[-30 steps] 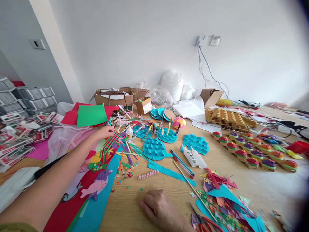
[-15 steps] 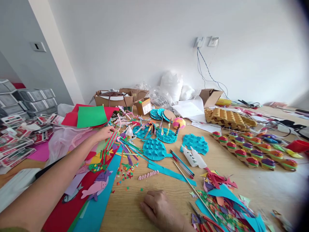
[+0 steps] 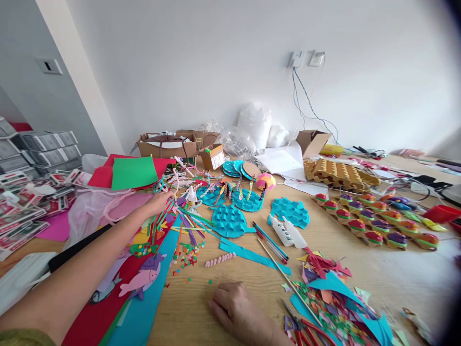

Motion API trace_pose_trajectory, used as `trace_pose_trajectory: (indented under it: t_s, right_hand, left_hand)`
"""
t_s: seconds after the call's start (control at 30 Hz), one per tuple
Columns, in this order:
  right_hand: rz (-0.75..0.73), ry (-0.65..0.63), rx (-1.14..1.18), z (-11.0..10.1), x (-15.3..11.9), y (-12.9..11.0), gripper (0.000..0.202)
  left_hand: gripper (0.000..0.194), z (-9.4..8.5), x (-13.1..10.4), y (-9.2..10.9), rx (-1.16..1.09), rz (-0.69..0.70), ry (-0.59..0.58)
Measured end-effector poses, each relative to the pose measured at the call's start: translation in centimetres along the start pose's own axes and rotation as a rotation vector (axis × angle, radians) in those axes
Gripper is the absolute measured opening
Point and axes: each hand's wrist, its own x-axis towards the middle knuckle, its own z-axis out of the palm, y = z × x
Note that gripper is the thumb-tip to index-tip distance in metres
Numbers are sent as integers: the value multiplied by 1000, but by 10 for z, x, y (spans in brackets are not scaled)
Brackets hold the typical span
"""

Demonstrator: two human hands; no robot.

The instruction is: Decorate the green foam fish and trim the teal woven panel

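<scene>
My left hand (image 3: 159, 203) reaches far forward into a heap of thin coloured paper strips (image 3: 169, 211). Its fingers are drawn together at the top of the heap, and what lies between them is too small to make out. Just beyond are twisted fuzzy stems (image 3: 176, 180) in pale colours. My right hand (image 3: 236, 307) rests on the bare wood near the front, curled into a loose fist with nothing visible in it. A pink twisted spiral (image 3: 220, 260) lies beyond it. Blue turtle-shaped pieces (image 3: 229, 222) with bumpy shells lie in the middle.
Right of my right hand are scissors (image 3: 302, 327), a thin stick (image 3: 273, 254) and paper scraps (image 3: 334, 298). White glue bottles (image 3: 283, 231) lie near several pens (image 3: 270, 242). Painted egg-carton cups (image 3: 374, 221) stand at right. Paper fish (image 3: 142, 278) lie on coloured sheets under my left arm.
My left hand has shifted slightly toward me within the strips and its fingers show less. My right hand stays in place. The view has turned a little to the right.
</scene>
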Motion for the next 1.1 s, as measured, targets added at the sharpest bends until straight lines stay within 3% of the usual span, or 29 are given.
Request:
trace_pose_trajectory:
  t_s: [0.2,0.37,0.47,0.63,0.77,0.83,0.93,1.1]
  right_hand:
    - [4,-10,-4,1,0,1,22]
    - [11,-31,-24,0,0,0,22]
    - [9,-37,-46,1,0,0,22]
    - [-23,-37,-71,2,1,0,23]
    - [-12,-37,-101,-2,2,-1,23]
    - [-15,-40,-105,-4,2,-2,22]
    - [-23,-47,-101,-3,2,-2,22]
    - [-3,-82,-102,5,1,2,12]
  left_hand:
    - [23,-5,0,4,220,50,2]
    - [13,-21,-7,20,287,104,20]
    - [19,-33,-18,45,271,158,63]
    - [22,-40,-54,112,178,307,80]
    - [29,-26,-92,160,60,466,-33]
    - [24,-15,-111,175,-10,506,-97]
    - [32,1,-138,190,-84,612,-210]
    - [21,24,-173,205,-150,763,-334]
